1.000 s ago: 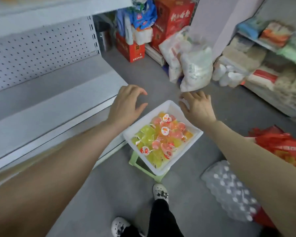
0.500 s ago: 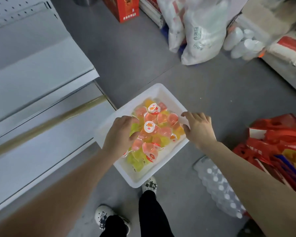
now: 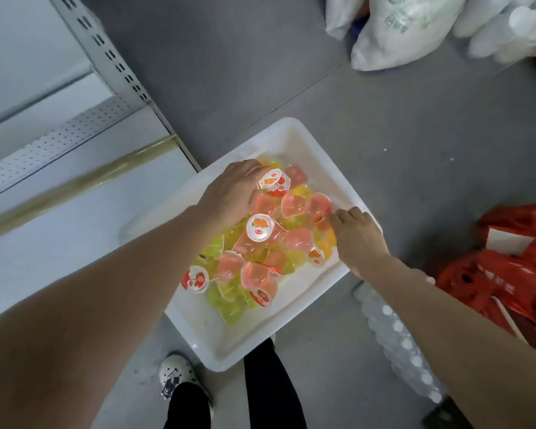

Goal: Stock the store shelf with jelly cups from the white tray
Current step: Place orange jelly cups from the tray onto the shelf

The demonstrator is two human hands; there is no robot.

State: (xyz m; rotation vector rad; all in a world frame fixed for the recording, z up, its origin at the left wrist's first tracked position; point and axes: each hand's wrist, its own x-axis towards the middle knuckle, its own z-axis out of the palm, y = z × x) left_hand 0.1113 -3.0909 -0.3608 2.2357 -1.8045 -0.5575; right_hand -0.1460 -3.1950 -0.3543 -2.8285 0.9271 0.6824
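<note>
A white tray (image 3: 212,337) sits on the grey floor beside the store shelf (image 3: 59,218), which is white and bare. The tray holds a heap of several jelly cups (image 3: 260,255) in pink, yellow and green, some with printed lids up. My left hand (image 3: 229,196) lies on the far left side of the heap, its fingers curled down round cups beside a lid-up cup (image 3: 274,181). My right hand (image 3: 358,238) is at the heap's right side, fingers curled onto cups next to a pink cup (image 3: 319,205). The fingertips of both hands are hidden among the cups.
White sacks (image 3: 393,35) lie on the floor at the far right. Red bags (image 3: 508,267) and a wrapped pack of bottles (image 3: 396,332) crowd the right side. My shoe (image 3: 175,373) and legs stand at the tray's near edge. A perforated shelf upright (image 3: 106,48) rises at the left.
My head has tilted down toward the tray. Both hands dropped from above the tray into the heap; the left slid toward the far side, and the right moved in from the rim.
</note>
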